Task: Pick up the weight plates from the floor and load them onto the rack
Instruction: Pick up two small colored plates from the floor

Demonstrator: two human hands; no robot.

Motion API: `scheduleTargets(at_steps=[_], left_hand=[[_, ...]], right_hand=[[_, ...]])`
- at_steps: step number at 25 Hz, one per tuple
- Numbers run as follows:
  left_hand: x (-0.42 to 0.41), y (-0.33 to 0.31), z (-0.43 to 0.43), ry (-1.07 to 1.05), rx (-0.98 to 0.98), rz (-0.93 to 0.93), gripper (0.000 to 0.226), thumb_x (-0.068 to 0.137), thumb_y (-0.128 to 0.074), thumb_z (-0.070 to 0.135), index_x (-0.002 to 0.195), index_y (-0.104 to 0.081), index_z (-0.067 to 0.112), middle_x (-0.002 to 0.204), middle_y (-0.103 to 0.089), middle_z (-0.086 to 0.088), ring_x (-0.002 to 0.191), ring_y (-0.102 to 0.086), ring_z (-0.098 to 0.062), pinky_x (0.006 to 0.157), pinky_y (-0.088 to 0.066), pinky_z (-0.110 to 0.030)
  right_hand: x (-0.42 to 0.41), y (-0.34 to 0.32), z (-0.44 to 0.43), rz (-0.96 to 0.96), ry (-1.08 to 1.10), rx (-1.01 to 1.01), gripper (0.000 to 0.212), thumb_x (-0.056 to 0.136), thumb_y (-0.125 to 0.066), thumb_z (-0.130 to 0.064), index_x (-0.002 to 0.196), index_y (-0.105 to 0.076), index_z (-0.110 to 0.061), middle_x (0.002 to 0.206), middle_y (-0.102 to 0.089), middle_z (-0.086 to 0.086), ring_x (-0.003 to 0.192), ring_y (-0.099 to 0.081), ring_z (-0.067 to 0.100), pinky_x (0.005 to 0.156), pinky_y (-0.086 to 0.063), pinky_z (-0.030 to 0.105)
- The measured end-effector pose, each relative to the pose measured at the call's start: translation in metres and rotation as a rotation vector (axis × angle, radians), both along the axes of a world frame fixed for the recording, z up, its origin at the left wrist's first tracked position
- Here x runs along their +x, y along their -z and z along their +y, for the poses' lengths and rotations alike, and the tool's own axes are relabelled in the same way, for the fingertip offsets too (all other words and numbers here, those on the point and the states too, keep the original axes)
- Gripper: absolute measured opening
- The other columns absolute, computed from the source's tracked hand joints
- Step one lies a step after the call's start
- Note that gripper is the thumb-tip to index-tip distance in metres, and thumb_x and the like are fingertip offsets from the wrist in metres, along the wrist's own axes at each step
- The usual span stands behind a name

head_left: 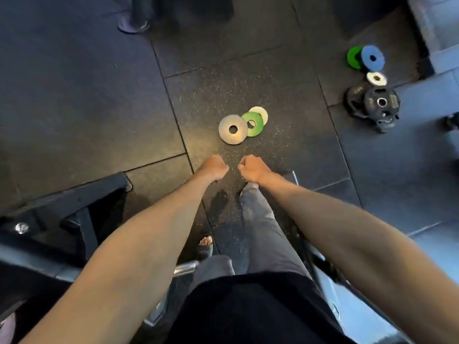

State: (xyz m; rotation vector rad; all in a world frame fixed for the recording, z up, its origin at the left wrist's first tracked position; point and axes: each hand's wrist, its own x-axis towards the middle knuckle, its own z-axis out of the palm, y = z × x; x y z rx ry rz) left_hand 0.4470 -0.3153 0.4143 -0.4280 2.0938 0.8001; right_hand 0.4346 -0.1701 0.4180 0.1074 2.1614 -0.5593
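The left hand (214,167) and the right hand (253,168) are curled into empty fists, side by side above a dark speckled rubber-tile floor (99,95). Just beyond their knuckles lie three overlapping plates: a grey plate (224,132), a green plate (257,128) and a white plate (262,112). More plates (365,103) sit well off to the right hand's outer side, and a black metal frame (82,194) stands beside the left forearm.
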Motion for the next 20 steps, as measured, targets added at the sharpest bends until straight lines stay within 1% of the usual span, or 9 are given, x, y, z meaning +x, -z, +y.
scheduleTargets(at_steps=[2, 4, 6, 8, 11, 13, 15, 17, 20], left_hand=[[-0.046, 0.026, 0.019, -0.048, -0.017, -0.007, 0.028, 0.098, -0.045, 0.024, 0.075, -0.055, 0.012, 0.090, -0.070, -0.018, 0.083, -0.067, -0.031, 0.076, -0.054, -0.039], [-0.090, 0.063, 0.043, -0.079, -0.005, -0.024, 0.023, 0.097, -0.048, 0.025, 0.086, -0.061, 0.009, 0.095, -0.070, -0.018, 0.089, -0.066, -0.032, 0.078, -0.052, -0.039], [-0.123, 0.101, 0.059, -0.114, 0.000, -0.050, 0.019, 0.096, -0.051, 0.025, 0.097, -0.062, 0.008, 0.099, -0.068, -0.017, 0.096, -0.065, -0.033, 0.082, -0.052, -0.040], [-0.151, 0.141, 0.071, -0.133, 0.006, -0.070, 0.016, 0.096, -0.052, 0.020, 0.097, -0.060, 0.007, 0.105, -0.066, -0.019, 0.101, -0.063, -0.035, 0.085, -0.050, -0.041], [-0.182, 0.212, 0.076, -0.107, -0.013, -0.139, 0.027, 0.096, -0.051, 0.020, 0.110, -0.063, 0.000, 0.115, -0.065, -0.020, 0.109, -0.061, -0.034, 0.093, -0.050, -0.042], [-0.201, 0.277, 0.078, -0.103, -0.023, -0.142, 0.029, 0.097, -0.050, 0.020, 0.115, -0.060, -0.002, 0.117, -0.064, -0.020, 0.111, -0.060, -0.035, 0.092, -0.049, -0.041], [-0.213, 0.342, 0.081, -0.109, -0.042, -0.122, 0.032, 0.096, -0.051, 0.018, 0.116, -0.057, -0.007, 0.118, -0.062, -0.025, 0.111, -0.059, -0.037, 0.086, -0.046, -0.041], [-0.223, 0.403, 0.092, -0.159, -0.035, -0.111, 0.035, 0.094, -0.053, 0.016, 0.121, -0.051, -0.005, 0.124, -0.058, -0.025, 0.114, -0.057, -0.037, 0.089, -0.045, -0.042], [-0.243, 0.483, 0.117, -0.385, -0.051, -0.088, 0.057, 0.090, -0.060, 0.018, 0.140, -0.034, 0.005, 0.137, -0.051, -0.018, 0.127, -0.048, -0.036, 0.102, -0.042, -0.043]], right_hand=[[-0.051, 0.036, 0.012, -0.023, -0.002, -0.013, 0.026, 0.097, -0.045, -0.020, 0.096, -0.065, -0.003, 0.112, -0.067, 0.023, 0.109, -0.062, 0.038, 0.087, -0.048, 0.041], [-0.097, 0.074, 0.028, -0.027, 0.046, 0.005, 0.030, 0.097, -0.044, -0.016, 0.106, -0.067, 0.002, 0.115, -0.066, 0.024, 0.111, -0.061, 0.038, 0.087, -0.048, 0.039], [-0.129, 0.113, 0.040, -0.054, 0.085, 0.011, 0.031, 0.096, -0.045, -0.016, 0.108, -0.067, 0.002, 0.112, -0.067, 0.025, 0.108, -0.063, 0.038, 0.084, -0.049, 0.037], [-0.155, 0.157, 0.049, -0.083, 0.119, 0.020, 0.030, 0.094, -0.045, -0.017, 0.103, -0.067, 0.001, 0.110, -0.068, 0.025, 0.106, -0.064, 0.039, 0.081, -0.048, 0.037], [-0.183, 0.228, 0.059, -0.144, 0.169, 0.033, 0.029, 0.092, -0.044, -0.018, 0.096, -0.066, -0.001, 0.108, -0.068, 0.025, 0.103, -0.064, 0.039, 0.080, -0.048, 0.037], [-0.203, 0.283, 0.066, -0.150, 0.186, 0.045, 0.027, 0.091, -0.043, -0.016, 0.088, -0.067, -0.002, 0.101, -0.070, 0.024, 0.098, -0.066, 0.039, 0.083, -0.052, 0.039], [-0.221, 0.341, 0.076, -0.146, 0.248, 0.069, 0.024, 0.089, -0.043, -0.013, 0.078, -0.063, -0.005, 0.090, -0.069, 0.020, 0.091, -0.067, 0.037, 0.080, -0.055, 0.041], [-0.237, 0.398, 0.091, -0.134, 0.382, 0.129, 0.024, 0.085, -0.045, -0.013, 0.093, -0.065, -0.002, 0.095, -0.068, 0.017, 0.093, -0.066, 0.036, 0.076, -0.052, 0.036], [-0.264, 0.472, 0.114, -0.088, 0.599, 0.184, 0.041, 0.088, -0.051, -0.012, 0.128, -0.048, -0.003, 0.120, -0.061, 0.017, 0.105, -0.063, 0.034, 0.088, -0.055, 0.041]])
